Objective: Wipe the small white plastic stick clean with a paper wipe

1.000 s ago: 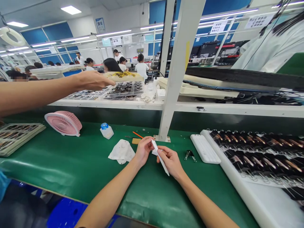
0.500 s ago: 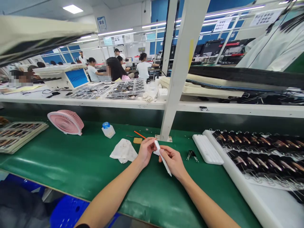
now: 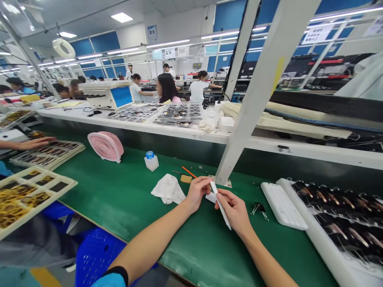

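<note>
Pinching a slim white stick (image 3: pixel 220 205) between right hand (image 3: pixel 236 211) and left hand (image 3: pixel 197 191), above the green surface (image 3: pixel 119 199). Looking light, stiff, likely slippery; gripping best near mid-length

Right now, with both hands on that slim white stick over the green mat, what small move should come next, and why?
Probably keep the right hand steady and let the left hand work at the upper tip of the slim white stick. The left fingertips already pinch there, beside a small white piece, while the right grips mid-shaft. Both hover just above the green mat, so nothing else needs reaching for.
</note>
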Tool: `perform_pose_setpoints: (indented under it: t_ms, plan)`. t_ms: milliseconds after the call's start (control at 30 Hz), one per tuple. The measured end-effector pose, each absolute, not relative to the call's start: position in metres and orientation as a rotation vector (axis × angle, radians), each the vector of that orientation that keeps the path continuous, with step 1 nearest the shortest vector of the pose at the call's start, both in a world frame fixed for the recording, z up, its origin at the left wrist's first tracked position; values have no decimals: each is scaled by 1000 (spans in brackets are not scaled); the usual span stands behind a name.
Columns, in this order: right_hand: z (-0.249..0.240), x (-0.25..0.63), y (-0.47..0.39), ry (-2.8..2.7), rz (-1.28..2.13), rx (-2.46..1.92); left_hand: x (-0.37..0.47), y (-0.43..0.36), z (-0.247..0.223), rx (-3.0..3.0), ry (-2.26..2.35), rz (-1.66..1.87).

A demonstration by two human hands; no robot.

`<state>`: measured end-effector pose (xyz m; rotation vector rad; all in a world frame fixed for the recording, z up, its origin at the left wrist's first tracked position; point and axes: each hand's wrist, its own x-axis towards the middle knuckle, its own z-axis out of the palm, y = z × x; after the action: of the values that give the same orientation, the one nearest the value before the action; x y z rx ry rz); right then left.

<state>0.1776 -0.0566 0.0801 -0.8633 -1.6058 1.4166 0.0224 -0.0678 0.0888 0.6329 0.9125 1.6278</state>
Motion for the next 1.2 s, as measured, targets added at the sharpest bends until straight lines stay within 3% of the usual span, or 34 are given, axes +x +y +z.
perform_pose_setpoints:
  t_ms: [600, 867, 1200]
  plan:
    - [66, 192, -28, -1526, 890, -1253, 17, -65, 79, 967, 1178, 1616]
    - [64, 200, -27, -1512, 893, -1204, 19, -70, 66, 1401, 1360, 1494]
    - [65, 201, -22, -1508, 987, -1220, 18, -63, 53, 1455, 1406, 1419]
